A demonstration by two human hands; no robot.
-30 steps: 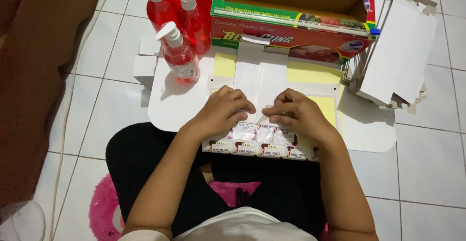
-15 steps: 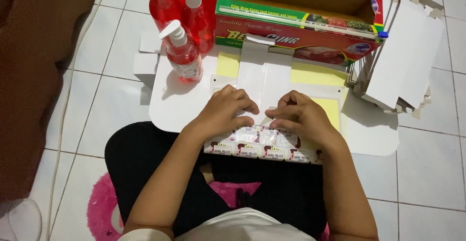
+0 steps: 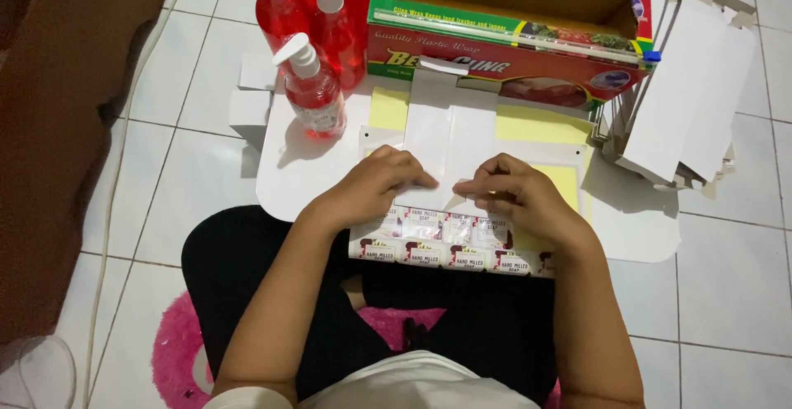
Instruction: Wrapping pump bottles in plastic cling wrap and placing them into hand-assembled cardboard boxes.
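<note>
Pinching fingertips of left hand [image 3: 375, 182] and right hand [image 3: 511, 195] press the wrapped soap pack [image 3: 445, 242] at frame centre, below red pump bottles [image 3: 309, 46].

White tiled floor [image 3: 726, 293] (grey grout lines).

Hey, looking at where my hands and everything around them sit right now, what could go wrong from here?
The wrapped block of small labelled bars overhangs the near edge of the white board, so it might slip into your lap while the left hand and right hand press its far edge. The red pump bottle stands close to your left arm and could tip if bumped.
</note>
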